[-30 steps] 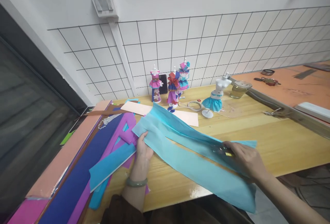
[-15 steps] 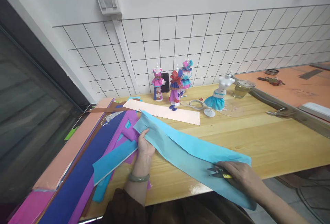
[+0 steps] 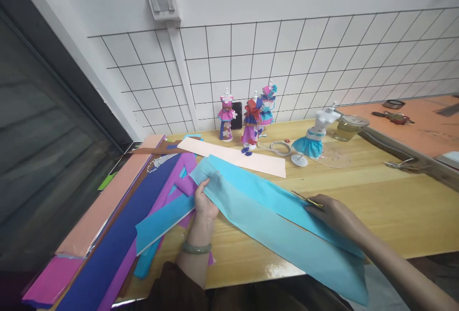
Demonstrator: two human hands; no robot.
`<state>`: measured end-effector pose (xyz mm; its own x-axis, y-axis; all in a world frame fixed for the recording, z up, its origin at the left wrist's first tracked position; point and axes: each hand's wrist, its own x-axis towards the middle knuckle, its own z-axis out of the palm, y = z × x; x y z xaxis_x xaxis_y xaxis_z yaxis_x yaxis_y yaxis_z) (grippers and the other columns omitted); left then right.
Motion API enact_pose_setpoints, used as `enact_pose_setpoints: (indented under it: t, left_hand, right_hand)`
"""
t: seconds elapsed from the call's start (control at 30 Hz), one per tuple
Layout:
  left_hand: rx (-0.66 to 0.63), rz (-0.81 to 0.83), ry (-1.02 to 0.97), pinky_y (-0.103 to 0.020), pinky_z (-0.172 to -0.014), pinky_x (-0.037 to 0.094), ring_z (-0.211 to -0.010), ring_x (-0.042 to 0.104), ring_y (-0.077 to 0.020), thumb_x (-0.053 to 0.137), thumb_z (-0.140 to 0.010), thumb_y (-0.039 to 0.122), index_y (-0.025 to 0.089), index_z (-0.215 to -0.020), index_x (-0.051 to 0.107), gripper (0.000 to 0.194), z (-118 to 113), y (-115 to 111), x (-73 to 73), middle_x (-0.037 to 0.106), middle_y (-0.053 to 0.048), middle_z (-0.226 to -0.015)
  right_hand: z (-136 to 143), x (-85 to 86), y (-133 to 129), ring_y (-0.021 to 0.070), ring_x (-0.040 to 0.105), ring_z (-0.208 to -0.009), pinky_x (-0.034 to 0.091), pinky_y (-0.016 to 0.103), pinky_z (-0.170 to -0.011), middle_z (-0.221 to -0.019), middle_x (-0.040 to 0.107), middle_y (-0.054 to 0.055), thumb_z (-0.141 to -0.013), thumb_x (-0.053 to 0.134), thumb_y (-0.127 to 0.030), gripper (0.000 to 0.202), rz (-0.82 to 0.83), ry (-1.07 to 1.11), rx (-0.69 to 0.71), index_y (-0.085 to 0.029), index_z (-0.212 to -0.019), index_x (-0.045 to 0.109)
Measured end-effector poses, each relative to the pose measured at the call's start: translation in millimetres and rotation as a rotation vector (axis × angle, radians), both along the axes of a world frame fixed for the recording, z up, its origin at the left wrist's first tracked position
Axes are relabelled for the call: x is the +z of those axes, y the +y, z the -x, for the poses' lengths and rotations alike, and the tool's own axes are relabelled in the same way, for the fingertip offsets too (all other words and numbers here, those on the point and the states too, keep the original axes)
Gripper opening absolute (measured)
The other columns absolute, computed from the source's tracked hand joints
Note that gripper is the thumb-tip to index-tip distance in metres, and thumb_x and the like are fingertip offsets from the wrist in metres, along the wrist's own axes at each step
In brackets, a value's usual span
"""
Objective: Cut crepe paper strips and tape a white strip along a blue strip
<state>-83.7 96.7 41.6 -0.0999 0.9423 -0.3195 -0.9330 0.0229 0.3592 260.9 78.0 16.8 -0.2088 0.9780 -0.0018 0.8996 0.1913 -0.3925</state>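
A long, folded strip of turquoise crepe paper (image 3: 265,220) stretches slantwise across the table and hangs over its front edge at the right. My left hand (image 3: 206,202) grips its left end, the thumb on top and the other fingers hidden beneath the paper. In my right hand (image 3: 332,210) is a pair of thread snips (image 3: 309,199) with a yellow mark, its dark blades pointing left over the paper's far layer. Beyond the strip stands a small white mannequin (image 3: 324,119) wearing a turquoise skirt (image 3: 307,146).
Stacked blue paper (image 3: 132,210), peach paper (image 3: 111,196) and purple paper lie left. A pale strip (image 3: 233,155) lies behind my left hand. Dressed mannequins (image 3: 252,122) stand at the back, near a wire coil (image 3: 280,148) and glass bowl (image 3: 349,128).
My right hand has moved up and away from me with the snips, from the near layer to the far layer of paper. My left hand keeps its hold. The view has shifted slightly left.
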Motion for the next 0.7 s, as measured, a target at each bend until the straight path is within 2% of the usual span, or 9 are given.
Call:
enact_pose_setpoints:
  t: [0.13, 0.23, 0.43, 0.57, 0.7]
  left_hand:
    - [0.000, 0.008, 0.023, -0.028, -0.078, 0.047, -0.073, 0.063, -0.0166, 0.049, -0.070, 0.014, 0.008, -0.087, 0.064, 0.024, -1, -1, 0.9, 0.068, -0.008, -0.082]
    - [0.011, 0.029, 0.041, -0.027, -0.077, 0.047, -0.071, 0.063, -0.0159, 0.049, -0.070, 0.013, 0.010, -0.087, 0.064, 0.023, -2, 0, 0.9, 0.068, -0.006, -0.081]
    - [0.061, 0.091, 0.053, -0.028, -0.075, 0.047, -0.067, 0.063, -0.0162, 0.053, -0.068, 0.013, 0.014, -0.080, 0.063, 0.016, 0, 2, -3.7, 0.068, -0.004, -0.075]
    - [0.066, 0.094, 0.059, -0.028, -0.071, 0.047, -0.065, 0.063, -0.0163, 0.053, -0.068, 0.014, 0.014, -0.079, 0.062, 0.014, 2, 3, -6.8, 0.068, -0.003, -0.075]
    - [0.074, 0.122, 0.071, -0.028, -0.072, 0.047, -0.065, 0.063, -0.0163, 0.053, -0.067, 0.013, 0.014, -0.079, 0.062, 0.014, 2, 4, -6.5, 0.067, -0.003, -0.073]
  right_hand:
    - [3, 7.8, 14, 0.0193, 0.061, -0.076, 0.047, 0.030, -0.064, -0.088, 0.064, 0.006, -0.080, 0.041, -0.039, 0.028, -0.102, 0.010, 0.049, -0.021, -0.089, 0.060]
    - [5, 12.1, 37, 0.0192, 0.061, -0.073, 0.046, 0.028, -0.060, -0.084, 0.065, 0.005, -0.080, 0.041, -0.040, 0.029, -0.205, -0.039, 0.038, -0.020, -0.086, 0.060]
    - [12, 5.8, 81, 0.0206, 0.061, -0.076, 0.044, 0.028, -0.060, -0.093, 0.064, 0.008, -0.081, 0.039, -0.039, 0.033, -0.320, -0.178, -0.011, -0.019, -0.093, 0.062]
    - [10, 0.8, 80, 0.0204, 0.060, -0.080, 0.044, 0.028, -0.064, -0.102, 0.061, 0.008, -0.082, 0.037, -0.044, 0.038, -0.382, -0.116, 0.022, -0.020, -0.101, 0.060]
    - [-26, -4.5, 60, 0.0209, 0.061, -0.081, 0.044, 0.028, -0.064, -0.098, 0.062, 0.009, -0.083, 0.037, -0.044, 0.038, -0.332, -0.136, 0.005, -0.019, -0.100, 0.061]
